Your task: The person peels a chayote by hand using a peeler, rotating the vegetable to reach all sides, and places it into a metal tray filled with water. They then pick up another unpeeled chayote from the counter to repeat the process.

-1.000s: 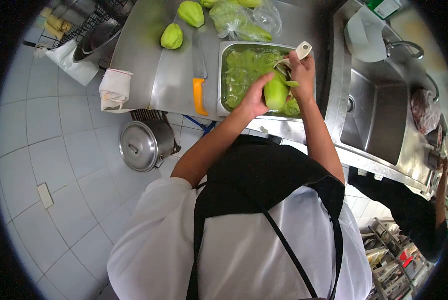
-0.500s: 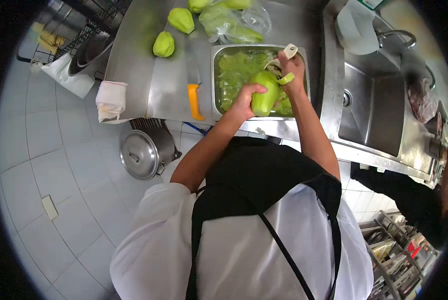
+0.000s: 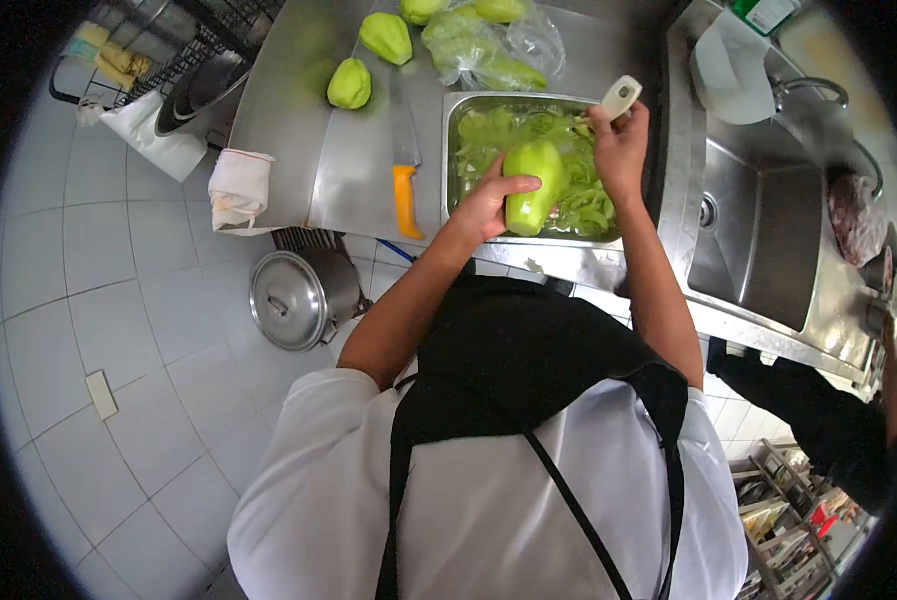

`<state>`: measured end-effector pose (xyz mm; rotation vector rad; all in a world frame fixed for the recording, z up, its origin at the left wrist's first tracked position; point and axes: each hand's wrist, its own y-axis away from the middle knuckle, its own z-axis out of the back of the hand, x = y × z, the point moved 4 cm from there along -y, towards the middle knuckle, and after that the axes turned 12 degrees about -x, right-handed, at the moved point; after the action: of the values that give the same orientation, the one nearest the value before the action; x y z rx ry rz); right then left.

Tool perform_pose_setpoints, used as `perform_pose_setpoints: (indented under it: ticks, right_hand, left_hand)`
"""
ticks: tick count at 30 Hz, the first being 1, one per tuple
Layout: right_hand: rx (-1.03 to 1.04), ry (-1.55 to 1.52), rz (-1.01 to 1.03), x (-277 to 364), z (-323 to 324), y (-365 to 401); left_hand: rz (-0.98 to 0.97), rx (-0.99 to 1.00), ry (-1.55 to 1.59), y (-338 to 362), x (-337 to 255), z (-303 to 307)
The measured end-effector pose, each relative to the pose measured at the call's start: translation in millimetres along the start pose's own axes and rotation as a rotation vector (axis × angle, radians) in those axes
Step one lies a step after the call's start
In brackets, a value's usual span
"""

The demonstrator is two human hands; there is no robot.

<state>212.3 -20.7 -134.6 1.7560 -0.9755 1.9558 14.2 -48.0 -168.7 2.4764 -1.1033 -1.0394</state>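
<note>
A pale green chayote (image 3: 533, 190) is held in my left hand (image 3: 486, 205), with the thumb across its front. It is over a steel pan (image 3: 450, 150) of water with green peelings (image 3: 586, 205) in it. My right hand (image 3: 620, 150) is at the pan's right side, its fingers closed round a peeler with a white handle (image 3: 621, 97), apart from the chayote. The peeler's blade is hard to make out. Left of the pan lies a knife with an orange handle (image 3: 405, 200), its blade pointing away from me.
Two chayotes (image 3: 385, 38) (image 3: 349, 84) and a plastic bag of more (image 3: 483, 50) lie at the back. A folded cloth (image 3: 240, 188) hangs at the left edge. The sink (image 3: 753, 220) is on the right; a co-worker's dark clothing (image 3: 808, 410) shows at lower right.
My right hand has moved away from the chayote to the right with the peeler. The strip of peel that hung by it is gone from there. The whole view has shifted slightly.
</note>
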Motion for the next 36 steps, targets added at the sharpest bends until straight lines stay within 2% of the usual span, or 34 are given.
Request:
perform_pose_setpoints:
  ticks: [3, 8, 21, 24, 26, 33, 34, 36]
  right_hand:
    - [0.086, -0.22, -0.351, 45, -6, 13]
    - [0.145, -0.285, -0.41, 52, -12, 31]
    - [0.203, -0.169, -0.371, 55, -14, 39]
    - [0.185, -0.174, -0.332, 35, -13, 31]
    - [0.157, -0.166, -0.312, 23, -14, 26]
    - [0.133, -0.181, -0.441, -29, -34, 26]
    - [0.127, -0.084, -0.413, -36, -35, 24]
    - [-0.005, 0.117, -0.175, -91, -17, 10]
  left_hand:
    - [0.039, 0.046, 0.022, -4, 1, -7]
    - [0.06, 0.01, 0.028, -7, 4, -16]
    - [0.103, -0.022, -0.105, -7, 13, -19]
    - [0.101, -0.03, -0.095, 1, 13, -25]
    - [0.015, -0.041, -0.154, 4, 17, -22]
    - [-0.057, -0.17, -0.257, 5, 15, 1]
    - [-0.027, -0.205, -0.269, 5, 14, 4]
    - [-0.125, -0.095, -0.318, 18, 11, -5]
